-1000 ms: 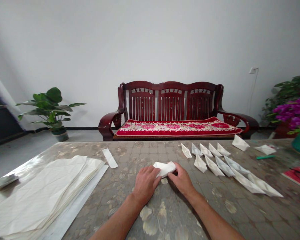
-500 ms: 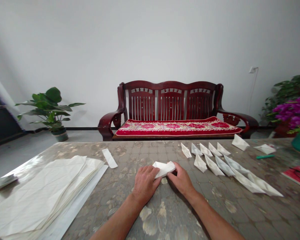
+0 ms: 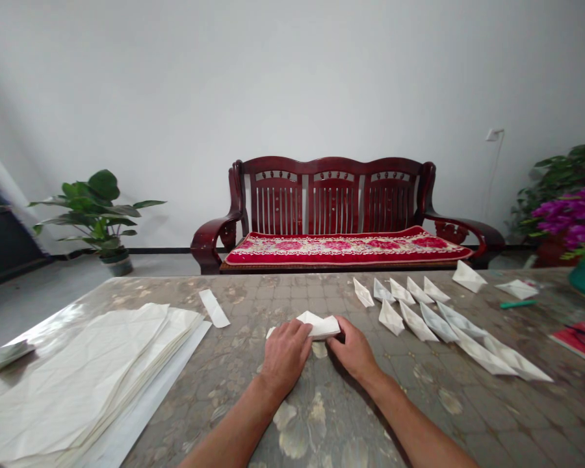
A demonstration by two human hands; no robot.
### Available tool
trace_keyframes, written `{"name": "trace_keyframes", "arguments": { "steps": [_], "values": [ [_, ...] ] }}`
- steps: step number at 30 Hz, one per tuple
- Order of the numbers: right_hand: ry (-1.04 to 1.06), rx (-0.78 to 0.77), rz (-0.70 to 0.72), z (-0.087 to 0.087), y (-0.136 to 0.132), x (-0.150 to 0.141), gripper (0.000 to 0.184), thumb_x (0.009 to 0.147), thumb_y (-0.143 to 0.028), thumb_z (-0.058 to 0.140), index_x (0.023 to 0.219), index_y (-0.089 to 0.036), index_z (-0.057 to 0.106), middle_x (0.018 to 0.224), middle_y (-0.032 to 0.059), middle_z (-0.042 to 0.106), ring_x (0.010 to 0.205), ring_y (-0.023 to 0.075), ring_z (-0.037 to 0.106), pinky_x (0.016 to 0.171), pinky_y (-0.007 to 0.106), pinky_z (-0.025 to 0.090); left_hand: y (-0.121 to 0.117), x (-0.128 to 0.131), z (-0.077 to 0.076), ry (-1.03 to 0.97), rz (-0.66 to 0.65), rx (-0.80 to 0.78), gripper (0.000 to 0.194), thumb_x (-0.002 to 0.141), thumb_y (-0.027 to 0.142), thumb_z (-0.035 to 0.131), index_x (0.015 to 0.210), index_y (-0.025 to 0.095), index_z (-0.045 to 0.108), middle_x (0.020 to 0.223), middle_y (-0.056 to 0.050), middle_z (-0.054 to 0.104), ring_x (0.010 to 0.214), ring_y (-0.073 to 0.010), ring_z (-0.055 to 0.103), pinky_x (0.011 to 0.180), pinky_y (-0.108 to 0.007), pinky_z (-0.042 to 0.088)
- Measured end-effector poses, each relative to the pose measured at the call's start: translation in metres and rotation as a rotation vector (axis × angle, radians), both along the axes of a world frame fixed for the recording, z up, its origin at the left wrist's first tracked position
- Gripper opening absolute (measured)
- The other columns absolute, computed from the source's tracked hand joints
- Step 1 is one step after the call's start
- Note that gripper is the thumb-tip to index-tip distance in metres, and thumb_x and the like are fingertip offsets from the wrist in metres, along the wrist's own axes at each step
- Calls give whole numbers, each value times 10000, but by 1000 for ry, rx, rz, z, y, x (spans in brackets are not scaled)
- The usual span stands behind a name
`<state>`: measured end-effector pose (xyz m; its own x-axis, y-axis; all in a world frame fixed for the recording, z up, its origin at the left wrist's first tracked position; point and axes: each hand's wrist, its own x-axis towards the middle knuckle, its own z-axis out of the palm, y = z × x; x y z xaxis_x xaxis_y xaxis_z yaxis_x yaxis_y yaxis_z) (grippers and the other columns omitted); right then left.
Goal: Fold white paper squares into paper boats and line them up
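Across the broad grey-brown patterned worktop (image 3: 185, 403), a thick stack of thin white paper sheets (image 3: 92, 370) is lying at the left, and a cluster of white folded-paper boats (image 3: 418, 322) is sitting at the right, both keeping their earlier places. Between them, the left hand (image 3: 286, 354) is closing over the left part of a long white folded-paper piece (image 3: 324, 327), and the right hand (image 3: 355, 351) is pinching its right end. Compared with half a second ago, the piece is lying more level, and a pale tip is now showing beyond the left hand. A slim green stick (image 3: 518, 303) is resting beyond the boats.
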<state>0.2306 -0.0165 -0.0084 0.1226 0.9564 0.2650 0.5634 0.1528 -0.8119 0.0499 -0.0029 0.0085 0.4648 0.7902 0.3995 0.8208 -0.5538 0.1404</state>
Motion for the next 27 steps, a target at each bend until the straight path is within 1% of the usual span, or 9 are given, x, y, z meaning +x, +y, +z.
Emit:
{"name": "trace_keyframes", "arguments": {
  "steps": [5,8,11,14,16,20,22,24,27],
  "values": [
    [13,11,12,-1,0,0,248,732,-258,559,937,-216,693,856,24,731,822,212,642,780,305,481,3,-2,1,17,-43,12,186,965,289,471,999,267,652,948,-21,669,892,-194,612,765,-302,442],
    [20,12,15,-1,0,1,239,729,-259,567,921,-219,704,842,24,734,807,215,641,770,310,482,4,-4,0,-2,-64,43,196,966,289,468,997,269,660,939,-23,675,895,-200,611,793,-324,448],
    [26,7,21,1,-1,0,238,714,-249,570,906,-218,707,831,22,735,784,214,638,747,302,481,7,-7,-1,-26,-86,60,175,948,263,502,999,263,669,942,-28,683,918,-205,609,834,-340,455],
    [7,3,29,3,-2,0,227,696,-224,547,858,-207,705,792,19,727,745,205,631,702,279,469,11,-11,-1,-54,-111,50,178,918,204,539,1016,259,676,989,-32,692,949,-209,607,862,-355,469],
    [3,2,46,4,-3,0,242,678,-204,522,841,-197,701,773,18,719,730,202,630,682,271,458,16,-14,-3,-73,-128,50,227,898,153,542,1051,255,677,1053,-39,691,990,-214,603,897,-372,473],
    [94,23,77,5,-3,2,283,647,-203,505,852,-185,699,784,15,717,744,207,632,697,277,462,22,-19,-7,-90,-144,68,328,867,80,526,1119,235,668,1152,-59,678,1126,-239,574,1002,-434,446],
    [155,29,81,5,-3,2,279,638,-212,510,840,-177,700,783,16,719,745,209,629,714,286,469,23,-20,-8,-86,-158,69,326,881,104,522,1143,240,660,1185,-62,671,1170,-247,562,1036,-465,430],
    [215,26,82,6,-3,3,278,629,-223,521,832,-169,702,781,18,718,748,213,626,724,294,473,22,-20,-8,-82,-177,58,299,917,171,511,1171,247,649,1218,-64,659,1194,-246,558,1053,-476,425],
    [322,5,81,9,-4,4,267,624,-248,534,820,-165,695,761,14,709,739,216,616,707,297,477,19,-19,-5,-94,-206,13,305,964,263,458,1224,258,618,1260,-59,639,1182,-212,577,1028,-399,470]
  ]
}}
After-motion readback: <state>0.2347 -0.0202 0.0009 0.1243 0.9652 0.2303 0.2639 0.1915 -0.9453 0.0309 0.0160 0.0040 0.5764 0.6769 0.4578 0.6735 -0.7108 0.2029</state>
